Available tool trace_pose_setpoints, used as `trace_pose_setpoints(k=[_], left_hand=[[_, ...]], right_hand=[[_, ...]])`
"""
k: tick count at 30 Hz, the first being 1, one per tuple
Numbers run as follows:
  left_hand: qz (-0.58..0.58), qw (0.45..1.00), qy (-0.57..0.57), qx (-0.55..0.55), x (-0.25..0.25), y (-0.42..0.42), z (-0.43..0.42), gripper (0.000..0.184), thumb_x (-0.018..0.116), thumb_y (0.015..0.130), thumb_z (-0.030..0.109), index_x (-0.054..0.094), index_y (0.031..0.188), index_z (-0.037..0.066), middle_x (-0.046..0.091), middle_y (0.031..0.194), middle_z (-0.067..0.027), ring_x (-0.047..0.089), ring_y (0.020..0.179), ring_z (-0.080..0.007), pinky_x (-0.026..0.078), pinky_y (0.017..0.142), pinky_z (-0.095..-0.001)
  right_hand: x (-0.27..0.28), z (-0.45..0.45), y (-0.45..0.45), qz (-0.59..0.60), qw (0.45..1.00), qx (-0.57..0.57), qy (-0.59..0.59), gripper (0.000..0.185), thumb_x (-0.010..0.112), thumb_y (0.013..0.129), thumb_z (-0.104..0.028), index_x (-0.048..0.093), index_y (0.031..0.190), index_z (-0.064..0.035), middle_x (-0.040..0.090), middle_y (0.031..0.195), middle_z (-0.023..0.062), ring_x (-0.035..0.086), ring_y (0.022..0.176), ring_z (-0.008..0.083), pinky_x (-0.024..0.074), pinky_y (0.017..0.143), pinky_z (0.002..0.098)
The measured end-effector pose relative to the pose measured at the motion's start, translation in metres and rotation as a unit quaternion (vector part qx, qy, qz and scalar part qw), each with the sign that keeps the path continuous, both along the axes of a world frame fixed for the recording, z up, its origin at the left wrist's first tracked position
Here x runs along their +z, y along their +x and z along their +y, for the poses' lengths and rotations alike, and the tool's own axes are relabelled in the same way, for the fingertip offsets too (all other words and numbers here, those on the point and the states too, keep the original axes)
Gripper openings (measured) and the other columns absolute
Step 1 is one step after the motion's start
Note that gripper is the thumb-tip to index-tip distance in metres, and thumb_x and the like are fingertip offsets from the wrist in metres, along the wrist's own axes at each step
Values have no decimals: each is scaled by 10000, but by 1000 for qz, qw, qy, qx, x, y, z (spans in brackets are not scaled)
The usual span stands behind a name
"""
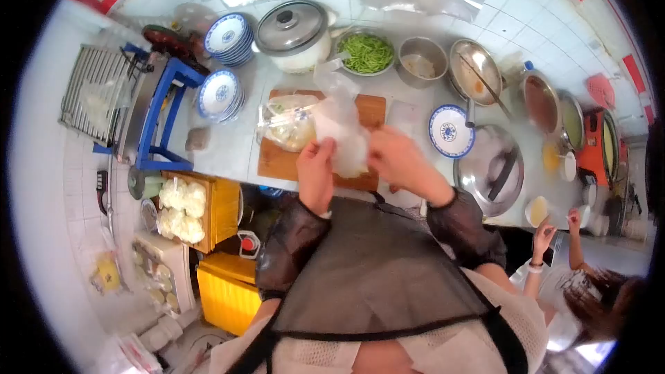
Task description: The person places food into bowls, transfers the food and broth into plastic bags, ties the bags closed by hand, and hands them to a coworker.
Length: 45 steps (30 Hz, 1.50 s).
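Observation:
My left hand (316, 170) pinches the near edge of a thin, clear plastic bag (343, 131) above a wooden cutting board (277, 159). On the bag's other side is my right hand (403, 159), blurred by motion, its fingers bent against the plastic; their exact hold cannot be made out. A second plastic bag (289, 125), filled with pale food and some green, lies on the left of the board with chopsticks across its top. Dark sheer sleeves cover both my forearms.
Behind the board stand a lidded pot (291, 34), a bowl of green shreds (366, 52) and a steel pot (421, 62). A blue-rimmed plate (451, 131) and a large metal lid (488, 173) lie to the right. Another person's hand (544, 241) shows at lower right.

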<state>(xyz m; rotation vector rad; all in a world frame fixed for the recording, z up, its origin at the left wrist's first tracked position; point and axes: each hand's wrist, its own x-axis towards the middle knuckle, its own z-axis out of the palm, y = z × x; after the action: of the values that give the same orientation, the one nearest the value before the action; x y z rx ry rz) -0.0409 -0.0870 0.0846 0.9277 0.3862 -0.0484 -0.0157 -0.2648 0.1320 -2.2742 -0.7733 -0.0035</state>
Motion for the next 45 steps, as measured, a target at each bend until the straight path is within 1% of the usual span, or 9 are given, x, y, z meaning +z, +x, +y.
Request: trace_pose_setpoints(k=[9,20,22,32,34,37,40,42,45], left_hand=[[-12,997,-35,-73,-9,8,-43,84,536,902,79,569,925,5,595,915,-37,528,854,-114,403,785,-242],[-9,991,-5,-136,-1,4,-74,100,584,896,130,588,928,35,593,890,-6,516,844,-91,395,779,-235],[-2,987,12,-160,-2,4,-73,106,595,897,143,585,932,44,583,900,7,491,843,-81,384,787,-233],[-1,977,55,-205,-18,8,-54,142,554,920,149,588,934,13,614,892,-20,546,819,-106,430,791,-249],[-12,977,-2,-211,-19,8,-43,143,546,924,154,584,947,18,617,888,-24,548,822,-108,429,790,-248],[-44,975,-50,-212,-19,1,-38,124,551,914,149,571,924,27,617,863,-28,542,795,-112,434,769,-251],[-68,970,84,-217,-16,-7,-40,115,554,906,149,559,895,35,610,836,-23,535,766,-111,435,749,-251],[-63,944,242,-216,-3,-11,-37,154,524,930,194,553,893,47,596,811,-8,529,758,-103,416,728,-238],[-30,951,174,-254,17,-20,-21,194,476,962,224,535,894,51,565,797,10,493,725,-87,396,705,-226]], right_hand=[[-28,14,-14,-175,970,-155,-63,157,643,688,-131,553,781,-42,529,765,99,503,815,295,405,715,396],[-37,-26,-21,-90,970,-225,20,138,623,768,-136,554,801,-21,572,771,129,557,807,284,450,704,399],[-22,-40,-26,253,915,-251,189,166,624,801,-161,546,810,-14,566,749,125,578,702,263,474,606,400],[-31,-55,-22,327,897,-239,177,158,631,820,-155,545,775,-30,563,662,60,562,549,182,490,543,310],[-65,-78,-14,247,790,-292,480,138,590,835,-126,535,755,-27,543,647,33,543,558,163,486,564,288],[-80,-142,5,324,446,-291,782,199,520,884,-116,493,696,-57,510,617,4,463,458,135,395,467,250],[-102,-160,20,381,465,-7,799,256,522,909,-171,473,673,-85,499,595,-2,435,470,116,347,453,266],[-78,-140,38,233,637,-392,621,314,507,932,-238,490,656,-91,475,548,0,416,476,103,322,452,267],[-198,-138,108,14,836,-453,308,323,539,885,-225,580,667,10,560,566,92,487,512,214,379,501,356]])
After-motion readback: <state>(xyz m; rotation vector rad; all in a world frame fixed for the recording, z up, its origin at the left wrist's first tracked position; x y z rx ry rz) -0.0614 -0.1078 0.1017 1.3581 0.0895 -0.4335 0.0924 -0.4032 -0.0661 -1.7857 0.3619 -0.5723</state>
